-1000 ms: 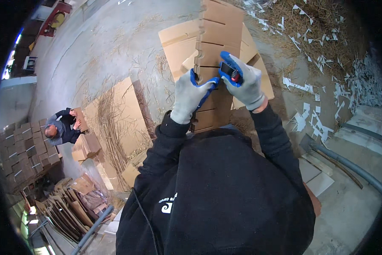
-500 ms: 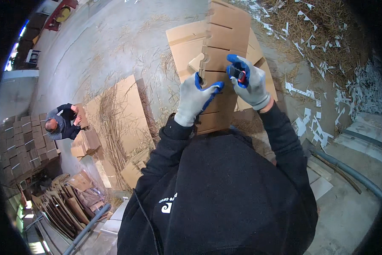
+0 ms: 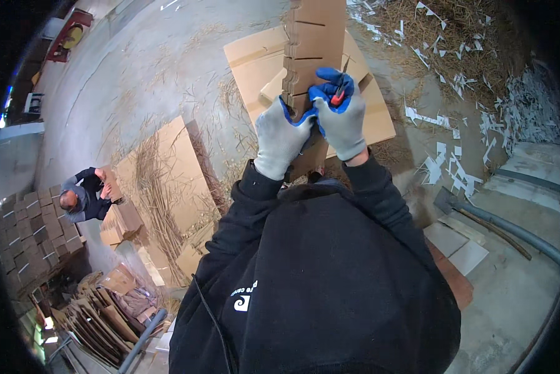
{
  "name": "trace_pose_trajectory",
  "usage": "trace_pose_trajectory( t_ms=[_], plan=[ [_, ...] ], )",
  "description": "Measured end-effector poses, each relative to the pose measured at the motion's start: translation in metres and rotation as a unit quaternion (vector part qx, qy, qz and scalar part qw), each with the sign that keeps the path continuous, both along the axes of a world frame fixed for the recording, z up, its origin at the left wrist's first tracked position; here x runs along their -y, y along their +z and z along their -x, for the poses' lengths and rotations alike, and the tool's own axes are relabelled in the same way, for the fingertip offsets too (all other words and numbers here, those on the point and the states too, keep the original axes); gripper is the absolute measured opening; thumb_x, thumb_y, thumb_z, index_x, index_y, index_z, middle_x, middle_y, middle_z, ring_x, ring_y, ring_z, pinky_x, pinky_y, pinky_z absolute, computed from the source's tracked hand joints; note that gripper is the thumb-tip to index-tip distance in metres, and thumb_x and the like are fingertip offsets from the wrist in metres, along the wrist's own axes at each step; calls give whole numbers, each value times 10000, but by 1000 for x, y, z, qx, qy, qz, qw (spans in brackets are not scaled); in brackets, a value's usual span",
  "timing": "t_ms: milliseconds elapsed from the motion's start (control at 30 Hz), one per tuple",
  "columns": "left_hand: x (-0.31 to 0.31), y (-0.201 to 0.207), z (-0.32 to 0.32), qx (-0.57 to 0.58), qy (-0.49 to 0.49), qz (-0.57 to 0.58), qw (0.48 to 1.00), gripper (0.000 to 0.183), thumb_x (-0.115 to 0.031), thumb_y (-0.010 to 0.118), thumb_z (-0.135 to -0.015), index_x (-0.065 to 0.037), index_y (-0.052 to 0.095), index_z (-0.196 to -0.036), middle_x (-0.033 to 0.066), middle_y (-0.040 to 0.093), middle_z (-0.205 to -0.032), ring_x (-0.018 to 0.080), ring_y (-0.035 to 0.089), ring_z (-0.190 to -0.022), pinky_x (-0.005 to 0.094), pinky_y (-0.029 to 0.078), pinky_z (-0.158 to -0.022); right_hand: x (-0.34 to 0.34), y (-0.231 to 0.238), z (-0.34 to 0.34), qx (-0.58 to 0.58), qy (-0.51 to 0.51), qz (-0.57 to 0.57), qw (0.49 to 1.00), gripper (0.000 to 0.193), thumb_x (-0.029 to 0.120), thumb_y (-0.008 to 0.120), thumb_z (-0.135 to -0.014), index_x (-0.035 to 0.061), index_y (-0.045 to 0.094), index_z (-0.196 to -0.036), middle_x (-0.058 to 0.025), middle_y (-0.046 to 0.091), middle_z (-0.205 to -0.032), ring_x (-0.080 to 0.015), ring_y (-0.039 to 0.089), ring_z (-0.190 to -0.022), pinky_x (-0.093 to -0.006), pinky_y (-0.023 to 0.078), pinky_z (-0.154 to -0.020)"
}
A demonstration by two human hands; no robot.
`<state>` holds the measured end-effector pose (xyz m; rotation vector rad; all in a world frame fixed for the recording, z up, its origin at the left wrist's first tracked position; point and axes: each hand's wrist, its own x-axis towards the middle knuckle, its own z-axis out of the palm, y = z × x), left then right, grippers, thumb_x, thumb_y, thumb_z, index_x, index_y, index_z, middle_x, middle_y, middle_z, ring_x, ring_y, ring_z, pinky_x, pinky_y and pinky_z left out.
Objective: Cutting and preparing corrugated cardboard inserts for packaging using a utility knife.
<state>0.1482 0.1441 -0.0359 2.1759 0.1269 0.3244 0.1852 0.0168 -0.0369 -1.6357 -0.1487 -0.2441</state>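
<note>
A long piece of slotted brown cardboard (image 3: 318,40) stretches away in front of me, its left edge notched and apparently several layers thick. My left hand (image 3: 281,136), in a grey glove with blue palm and fingers, is closed around that left edge. Close beside it, my right hand (image 3: 342,118), gloved alike, curls round a red-handled tool (image 3: 338,98) with a slim dark pointed end, knife-like. The right hand is over the cardboard near the left thumb, and its fingers partly cover the tool. Larger flat cardboard sheets (image 3: 252,57) lie beneath.
To the left, a person (image 3: 85,194) handles cardboard beside a stack of pieces (image 3: 121,221). A sheet strewn with straw-like strips (image 3: 158,187) lies between us. Brown scraps (image 3: 460,37) and white paper offcuts (image 3: 448,168) cover the floor at right, near a grey pipe (image 3: 516,227).
My right hand has moved left and closer to my left hand, and the tool's pointed end now shows upward. The cardboard has shifted slightly left in view.
</note>
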Motion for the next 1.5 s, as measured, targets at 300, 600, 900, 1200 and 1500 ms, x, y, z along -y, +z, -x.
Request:
trace_pose_trajectory(
  t_ms=[300,600,900,1200,1500],
  plan=[
    [-4,14,10,-46,-7,27,999,424,-309,833,-745,-17,671,-1007,200,716,-848,390,699,-834,445,553,-723,25,-18,0,-10,-37,10,999,333,23,732,-803,22,626,-1118,-39,645,-825,-112,619,-760,-276,519,-713],
    [-6,-9,8,-25,9,-3,1000,433,-313,823,-731,-31,670,-1021,211,707,-825,406,692,-808,473,550,-714,-11,-13,10,15,1,-6,1000,301,26,719,-804,29,610,-1084,-58,670,-867,-142,650,-788,-293,529,-742],
    [-36,-4,11,-75,91,-25,993,420,-330,826,-746,-22,690,-995,168,723,-818,354,710,-764,427,550,-682,40,-2,-5,-75,-44,-97,991,237,-26,681,-858,28,614,-1080,-11,649,-844,-49,560,-642,-189,452,-547],
    [-65,-28,13,-65,36,365,928,308,-163,780,-830,3,671,-1065,14,707,-835,101,652,-724,269,511,-646,138,-54,50,-224,27,116,967,258,41,709,-864,38,677,-1120,-5,702,-858,-84,628,-688,-247,506,-615],
    [-39,8,7,-98,-38,443,891,371,-115,756,-836,-2,640,-1170,49,702,-1022,107,660,-867,253,524,-728,113,-26,54,-100,-11,67,993,322,73,732,-851,2,668,-1159,-57,709,-844,-43,615,-703,-219,489,-633]
  ],
)
